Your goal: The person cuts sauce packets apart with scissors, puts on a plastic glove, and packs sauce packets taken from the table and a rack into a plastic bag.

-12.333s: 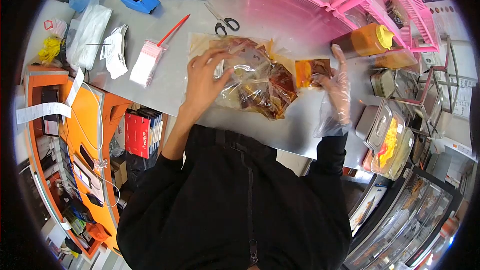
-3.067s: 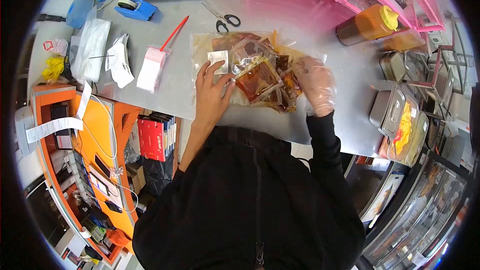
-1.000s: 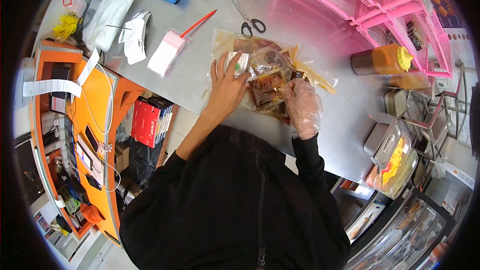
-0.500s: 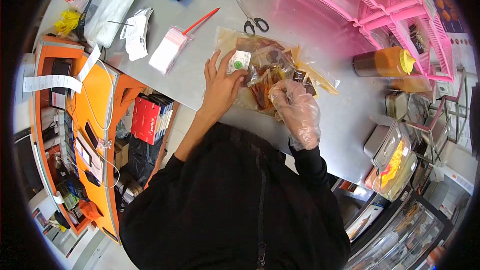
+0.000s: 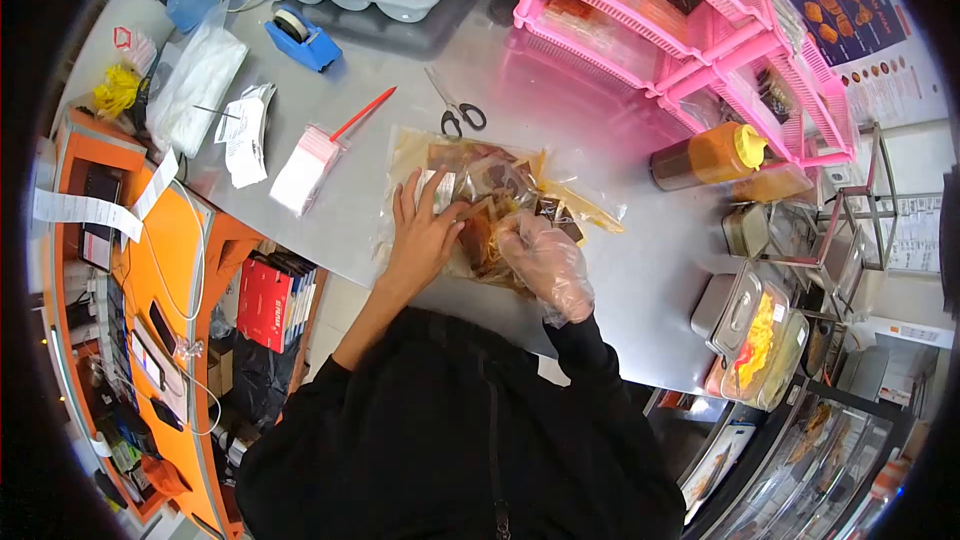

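Several clear plastic packets with brown, sauce-like contents [image 5: 480, 240] lie in an overlapping pile on the metal table. My bare left hand [image 5: 420, 245] rests at the pile's left side; three fingers are spread over the plastic, while index finger and thumb pinch a packet. A white label [image 5: 443, 190] shows partly under those fingers. My right hand [image 5: 548, 265], in a clear plastic glove, has its fingers curled together on the packet's right side; its fingertips are partly hidden. Black-handled scissors [image 5: 460, 118] lie just beyond the pile.
A red pen [image 5: 363, 112] lies by a bagged pad of pink-white slips [image 5: 305, 170]. Behind stands a blue tape dispenser [image 5: 305, 38]. Pink basket racks [image 5: 690, 70] rise at back right, near a yellow-capped sauce bottle [image 5: 705, 155]. Lidded food containers [image 5: 755, 330] line the right edge.
The camera view has shifted, so the table and everything on it appear further left and lower. Both hands stay at the packets; my left fingers now cover more of the white label.
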Available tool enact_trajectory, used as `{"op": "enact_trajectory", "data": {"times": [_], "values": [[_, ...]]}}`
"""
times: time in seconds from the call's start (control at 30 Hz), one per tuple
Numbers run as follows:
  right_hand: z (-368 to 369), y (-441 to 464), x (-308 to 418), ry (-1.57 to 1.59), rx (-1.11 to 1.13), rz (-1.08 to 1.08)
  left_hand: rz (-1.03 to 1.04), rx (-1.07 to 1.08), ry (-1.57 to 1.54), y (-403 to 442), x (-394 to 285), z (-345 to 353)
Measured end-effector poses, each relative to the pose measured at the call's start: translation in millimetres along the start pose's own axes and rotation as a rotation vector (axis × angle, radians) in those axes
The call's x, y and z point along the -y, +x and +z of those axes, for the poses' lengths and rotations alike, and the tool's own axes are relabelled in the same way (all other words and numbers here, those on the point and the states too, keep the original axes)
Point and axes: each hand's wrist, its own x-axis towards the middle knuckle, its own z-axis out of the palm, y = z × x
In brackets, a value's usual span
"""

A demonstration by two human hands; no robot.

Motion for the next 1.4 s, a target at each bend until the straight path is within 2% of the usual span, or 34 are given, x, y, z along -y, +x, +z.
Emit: {"op": "enact_trajectory", "data": {"times": [0.27,0.57,0.67,0.87,0.97,1.07,1.17,1.27,1.4], "values": [[13,3,-19,-0.272,-0.175,0.124,0.014,0.016,0.03,-3,7,6],[9,0,-22,-0.227,-0.262,0.115,0.019,0.023,0.036,-1,4,7],[7,5,-24,-0.241,-0.131,0.133,0.004,0.039,0.042,-1,4,9],[11,14,-32,-0.255,-0.066,0.159,-0.008,0.031,0.007,-2,4,8],[16,14,-38,-0.178,-0.09,0.127,-0.01,0.037,0.007,-2,6,8],[19,12,-40,0.08,-0.06,0.236,-0.021,0.037,0.009,-2,8,8],[16,11,-32,0.061,-0.069,0.266,-0.024,-0.002,-0.05,0,6,4],[13,12,-30,-0.029,-0.047,0.164,-0.029,0.021,-0.03,3,3,1],[29,10,-34,-0.187,-0.126,0.054,-0.022,0.008,0.014,2,-3,-3]]}}
